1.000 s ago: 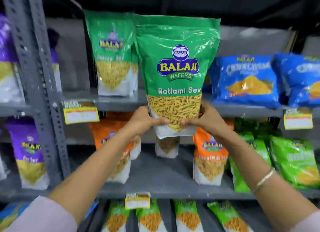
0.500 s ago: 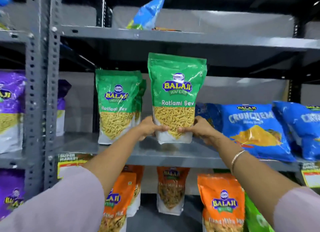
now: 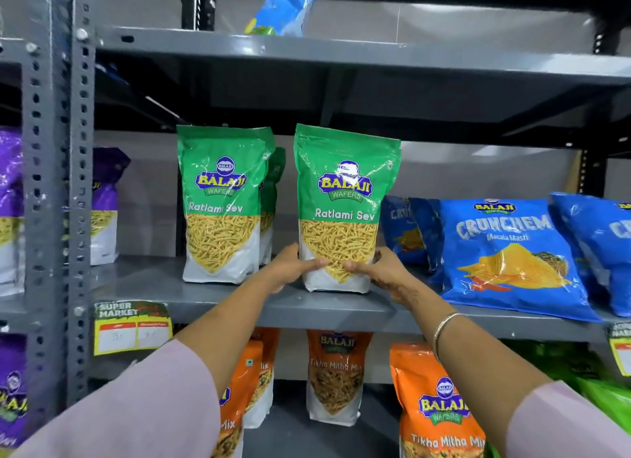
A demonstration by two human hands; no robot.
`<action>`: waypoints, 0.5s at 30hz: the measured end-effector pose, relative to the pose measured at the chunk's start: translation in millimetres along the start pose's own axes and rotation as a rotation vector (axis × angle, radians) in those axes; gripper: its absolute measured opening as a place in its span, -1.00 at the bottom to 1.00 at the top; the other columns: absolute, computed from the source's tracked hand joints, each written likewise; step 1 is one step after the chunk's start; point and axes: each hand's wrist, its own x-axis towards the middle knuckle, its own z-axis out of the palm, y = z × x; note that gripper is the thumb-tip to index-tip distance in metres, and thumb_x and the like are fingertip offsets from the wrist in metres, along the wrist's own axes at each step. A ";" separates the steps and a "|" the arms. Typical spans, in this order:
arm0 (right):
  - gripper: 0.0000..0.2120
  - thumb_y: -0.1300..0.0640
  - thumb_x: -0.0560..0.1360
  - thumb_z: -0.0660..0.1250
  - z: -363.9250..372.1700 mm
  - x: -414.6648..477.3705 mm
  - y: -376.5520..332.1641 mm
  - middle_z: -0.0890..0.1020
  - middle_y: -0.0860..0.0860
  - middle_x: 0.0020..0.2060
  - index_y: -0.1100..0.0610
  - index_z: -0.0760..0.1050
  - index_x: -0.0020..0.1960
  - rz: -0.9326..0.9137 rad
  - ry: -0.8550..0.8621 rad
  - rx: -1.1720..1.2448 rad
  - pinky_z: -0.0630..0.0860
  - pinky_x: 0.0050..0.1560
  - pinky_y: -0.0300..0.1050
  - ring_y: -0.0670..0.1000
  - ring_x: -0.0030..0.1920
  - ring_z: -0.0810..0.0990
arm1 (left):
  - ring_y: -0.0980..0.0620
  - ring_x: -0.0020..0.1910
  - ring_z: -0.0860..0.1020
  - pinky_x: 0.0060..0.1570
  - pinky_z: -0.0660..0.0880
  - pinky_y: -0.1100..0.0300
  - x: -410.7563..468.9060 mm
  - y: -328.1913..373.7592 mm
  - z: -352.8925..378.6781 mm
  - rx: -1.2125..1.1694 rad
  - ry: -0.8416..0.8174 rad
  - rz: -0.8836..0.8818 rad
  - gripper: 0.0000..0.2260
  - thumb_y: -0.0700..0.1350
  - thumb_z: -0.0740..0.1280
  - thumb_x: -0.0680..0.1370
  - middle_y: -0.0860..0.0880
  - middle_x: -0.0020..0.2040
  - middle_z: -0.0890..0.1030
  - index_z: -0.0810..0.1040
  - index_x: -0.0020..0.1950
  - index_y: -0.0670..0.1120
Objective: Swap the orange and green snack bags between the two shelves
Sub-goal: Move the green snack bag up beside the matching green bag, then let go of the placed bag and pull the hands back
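Upright, green bag clamped at base by left hand and right hand, between second green bag and blue Crunchem bag.

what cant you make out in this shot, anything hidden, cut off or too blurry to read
Head view only:
- Second green bag: mostly hidden behind the front green bag.
- Price tag: handwriting too faint to read.
- Top-shelf blue bag: cut off by the top edge.
- Left orange bags: covered by the left forearm.
- Held green bag: whether its base rests on the shelf; left hand and right hand cover its lower sides.
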 end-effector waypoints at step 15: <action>-0.34 -0.13 0.43 0.29 -51.1 -108.3 53.0 0.41 0.19 0.30 0.25 0.25 0.36 -0.342 0.855 -0.228 0.10 0.41 -0.02 0.19 0.35 0.30 | -0.08 0.28 0.33 0.31 0.20 0.11 -116.8 -52.3 82.3 0.602 0.558 0.840 -0.62 -0.08 0.26 0.47 -0.21 0.25 0.49 0.36 0.26 -0.17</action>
